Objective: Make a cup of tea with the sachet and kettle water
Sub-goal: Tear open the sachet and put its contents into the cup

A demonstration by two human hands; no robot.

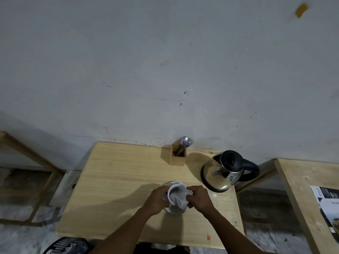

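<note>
A white cup (175, 186) is tipped with its mouth toward me, above a white saucer (173, 210) on the wooden table (117, 180). My left hand (157, 200) grips the cup's left side. My right hand (199, 198) holds a soft grey piece (178, 199), cloth or sachet I cannot tell, pressed into the cup's mouth. A steel kettle (222, 177) with a black lid and handle stands on its base to the right, a hand's width from the cup.
A wooden holder (177, 157) with spoons and a fork stands by the wall behind the cup. To the right is a second wooden table (300, 189) carrying a printed leaflet (328, 204). A wooden frame (42, 180) stands left, and a black basket (64, 244) sits at the bottom left.
</note>
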